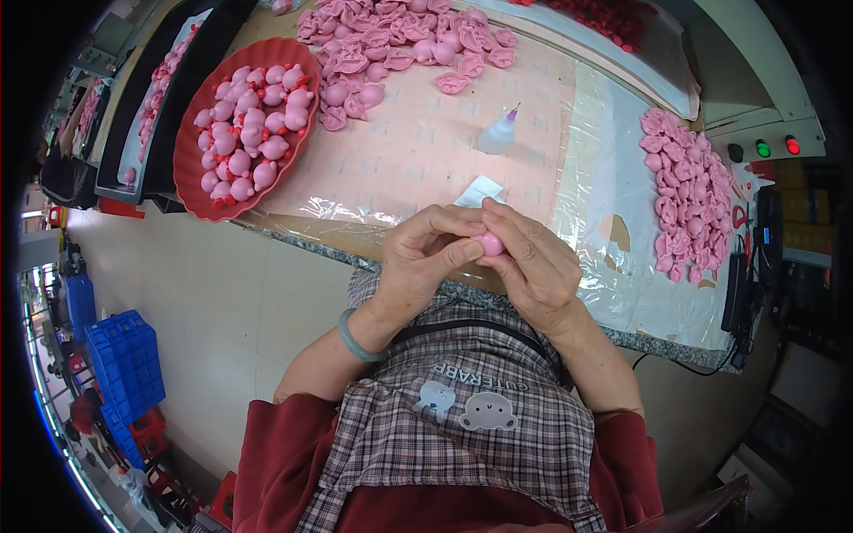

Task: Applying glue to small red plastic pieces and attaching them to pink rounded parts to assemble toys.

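Note:
Between both hands, over the near edge of the table, is a small round pink rubbery piece (490,243). My left hand (425,250) pinches it from the left with thumb and fingers. My right hand (538,266) closes on it from the right, fingertips over its top. The fingers cover much of the piece, so its full shape is hidden. Just beyond the hands lies a folded white paper or cloth (480,189). Farther back stands a small translucent squeeze bottle (499,133) with a purple needle tip.
A red scalloped basin (188,173) at the left holds round pink pieces with red parts. Crumpled pink pieces (391,40) are heaped at the back, with another heap (689,191) at the right. Power strip and cables (736,293) edge the right side. Blue crates (124,364) stand on the floor.

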{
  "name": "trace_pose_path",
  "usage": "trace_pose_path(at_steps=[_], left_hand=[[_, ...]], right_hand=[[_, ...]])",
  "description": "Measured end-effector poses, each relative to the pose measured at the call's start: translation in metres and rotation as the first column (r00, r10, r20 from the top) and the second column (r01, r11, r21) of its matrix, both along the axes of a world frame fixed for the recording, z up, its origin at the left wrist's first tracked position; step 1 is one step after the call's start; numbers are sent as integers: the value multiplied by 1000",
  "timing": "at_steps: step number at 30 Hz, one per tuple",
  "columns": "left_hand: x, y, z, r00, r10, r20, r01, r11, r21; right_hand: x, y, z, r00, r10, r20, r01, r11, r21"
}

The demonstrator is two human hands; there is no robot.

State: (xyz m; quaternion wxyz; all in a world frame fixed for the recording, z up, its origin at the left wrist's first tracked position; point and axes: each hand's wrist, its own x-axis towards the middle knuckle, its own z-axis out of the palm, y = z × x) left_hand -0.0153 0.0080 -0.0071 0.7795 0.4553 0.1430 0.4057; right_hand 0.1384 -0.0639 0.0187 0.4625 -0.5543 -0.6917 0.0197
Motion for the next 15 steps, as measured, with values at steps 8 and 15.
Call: trace_pose_path(at_steps=[8,15], left_hand=[[0,0,-1,1000,0,0,0,1000,-2],[0,1,1,1000,-5,-6,5,1000,-8]], right_hand=[[0,1,-1,1000,-1,-7,1,1000,-3],[1,1,-1,1000,-4,-8,4,1000,-8]])
